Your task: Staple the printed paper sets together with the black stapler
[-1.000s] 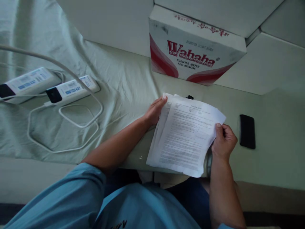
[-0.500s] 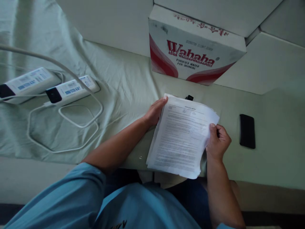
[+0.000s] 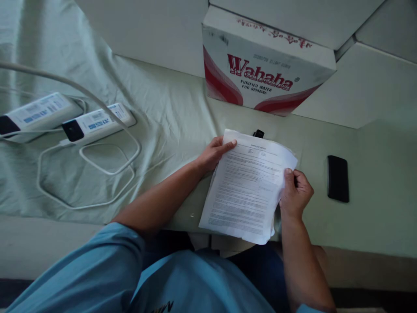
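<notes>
In the head view a stack of printed papers (image 3: 249, 187) lies on the cloth-covered bench (image 3: 374, 217), its near end reaching just past the bench's front edge. The left hand (image 3: 213, 153) rests on the stack's left edge near the far corner, fingers (image 3: 228, 145) stretched flat across the top sheet — pressing rather than gripping. The right hand (image 3: 296, 193) holds the stack's right edge, thumb on top and the other fingers curled under, closed on the sheets. Just beyond the papers' far edge a small black object (image 3: 259, 133) peeks out, and further back stands a red-and-white Wahaha carton (image 3: 260, 69). To the right of the papers, well apart, lies a black phone (image 3: 338, 178). Far to the left of the papers sit two white power strips (image 3: 97, 121) with looped white cable (image 3: 107, 167).
</notes>
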The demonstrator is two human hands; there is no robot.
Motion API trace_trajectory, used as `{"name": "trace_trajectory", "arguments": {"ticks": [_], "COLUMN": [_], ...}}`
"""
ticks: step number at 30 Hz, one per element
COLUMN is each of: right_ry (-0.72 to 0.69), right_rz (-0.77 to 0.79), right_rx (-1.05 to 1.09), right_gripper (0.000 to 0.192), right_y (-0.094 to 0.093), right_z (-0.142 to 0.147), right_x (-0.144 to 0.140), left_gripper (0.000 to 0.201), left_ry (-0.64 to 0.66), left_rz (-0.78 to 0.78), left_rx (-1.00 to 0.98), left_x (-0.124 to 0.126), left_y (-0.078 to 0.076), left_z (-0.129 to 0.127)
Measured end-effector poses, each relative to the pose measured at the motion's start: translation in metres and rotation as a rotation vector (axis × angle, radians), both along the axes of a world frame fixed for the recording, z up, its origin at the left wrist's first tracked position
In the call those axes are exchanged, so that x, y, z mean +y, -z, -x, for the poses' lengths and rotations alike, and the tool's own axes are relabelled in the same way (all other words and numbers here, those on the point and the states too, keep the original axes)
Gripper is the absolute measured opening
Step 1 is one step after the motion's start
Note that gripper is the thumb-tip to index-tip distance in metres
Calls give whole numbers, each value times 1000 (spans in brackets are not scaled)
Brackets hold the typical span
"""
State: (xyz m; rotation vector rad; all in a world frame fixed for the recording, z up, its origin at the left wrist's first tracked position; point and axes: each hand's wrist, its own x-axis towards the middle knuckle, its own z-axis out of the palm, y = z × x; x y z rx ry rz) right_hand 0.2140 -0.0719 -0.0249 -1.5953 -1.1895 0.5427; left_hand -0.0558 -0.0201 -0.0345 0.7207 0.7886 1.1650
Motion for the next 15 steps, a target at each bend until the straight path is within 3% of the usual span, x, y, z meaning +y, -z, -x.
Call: {"name": "trace_trajectory", "arguments": {"ticks": [6,9,12,15], "right_ry": [-32,-66,-211,-366], "right_rz": [-6,-10,71,229], "right_rx": [-25,-27,157,324], "right_gripper": [42,56,70,62], "right_y": [3,7,12,10], "right_z": [-3,-10,-19,-26], "right_x": [2,10,18,22], "left_gripper": [51,49,47,41], "left_ry": [10,4,-12,-40], "left_rz": [27,43,60,90], "left_rx": [-2,-27,-60,-119], "left_x": [1,2,5,9], "left_y": [3,6,9,9], "left_z": [0,1,2,2]}}
